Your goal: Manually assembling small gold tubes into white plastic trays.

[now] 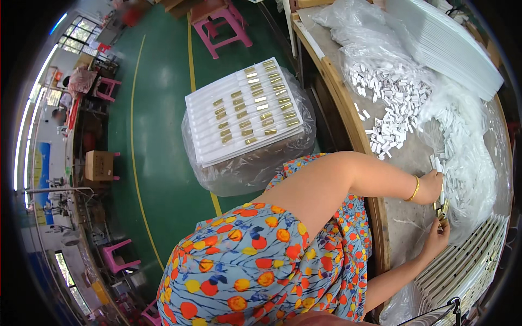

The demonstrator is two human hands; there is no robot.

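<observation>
Over the worktable, my left hand (432, 187), with a gold bangle at its wrist, has its fingers closed near a few white pieces (436, 162). What lies inside those fingers is hidden. Just below it, my right hand (438, 232) pinches a small gold-coloured metal piece (444, 208) between its fingertips. The two hands are close together. A heap of small white rectangular pieces (389, 103) is spread over the table beyond my left hand. More white pieces lie in a clear plastic bag (467, 174) beside both hands.
A stack of white sheets (443, 43) stands at the table's far end; white slotted trays (467, 266) lie near my right forearm. Behind my left arm, a plastic-wrapped stack of white trays (244, 117) holds gold pieces. A pink stool (220, 27) stands on the green floor.
</observation>
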